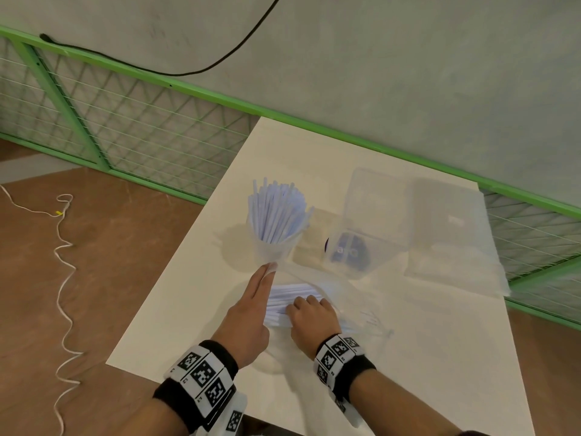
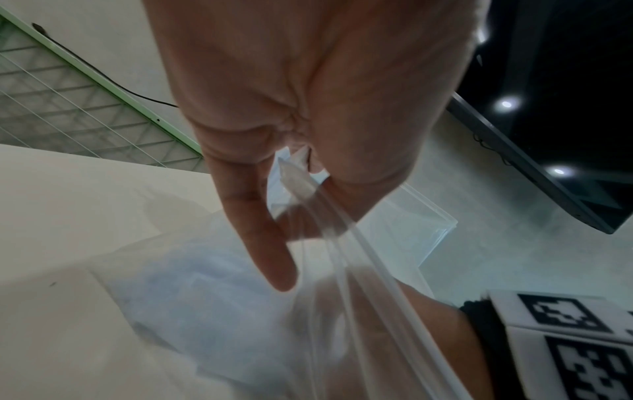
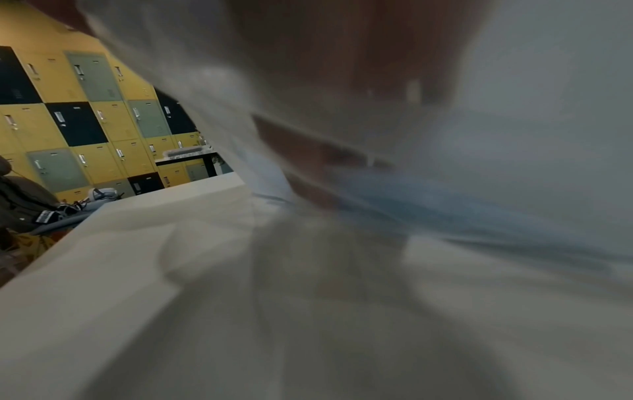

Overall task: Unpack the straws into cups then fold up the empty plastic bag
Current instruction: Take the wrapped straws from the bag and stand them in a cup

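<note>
A clear cup (image 1: 274, 250) packed with pale blue straws (image 1: 276, 209) stands upright on the white table (image 1: 176, 325). Just in front of it lies a clear plastic bag (image 1: 355, 309) with a bundle of straws (image 1: 284, 294) still inside. My left hand (image 1: 269, 269) reaches to the bag's mouth beside the cup; in the left wrist view its thumb and fingers (image 2: 253, 216) pinch the bag's rim (image 2: 294, 176) and hold it up. My right hand (image 1: 298, 305) sits in the bag's opening, fingers curled over the bundle. The right wrist view is blurred, showing bag film (image 3: 205, 94) and blue straws (image 3: 428, 205).
A clear plastic box (image 1: 361, 221) with a dark blue item inside stands right of the cup. A flat stack of clear plastic sheets (image 1: 452, 234) lies at the table's far right. A green mesh fence (image 1: 125, 130) runs behind, and a white cord (image 1: 63, 278) trails on the floor.
</note>
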`<action>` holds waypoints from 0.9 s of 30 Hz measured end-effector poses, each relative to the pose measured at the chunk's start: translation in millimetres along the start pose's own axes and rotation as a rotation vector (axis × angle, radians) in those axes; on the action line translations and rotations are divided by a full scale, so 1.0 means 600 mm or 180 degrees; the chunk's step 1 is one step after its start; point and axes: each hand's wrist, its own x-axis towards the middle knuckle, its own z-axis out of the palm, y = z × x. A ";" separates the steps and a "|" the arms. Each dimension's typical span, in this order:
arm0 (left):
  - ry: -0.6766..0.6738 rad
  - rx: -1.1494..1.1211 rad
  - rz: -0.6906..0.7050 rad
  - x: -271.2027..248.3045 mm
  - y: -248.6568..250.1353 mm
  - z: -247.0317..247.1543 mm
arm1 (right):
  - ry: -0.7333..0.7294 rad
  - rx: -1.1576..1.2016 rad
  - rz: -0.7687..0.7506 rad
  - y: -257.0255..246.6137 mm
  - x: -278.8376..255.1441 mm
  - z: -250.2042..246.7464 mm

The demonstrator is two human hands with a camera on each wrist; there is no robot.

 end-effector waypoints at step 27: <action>0.0078 0.0019 -0.0034 -0.003 -0.003 -0.010 | -0.0705 0.0594 0.0286 0.018 -0.012 -0.037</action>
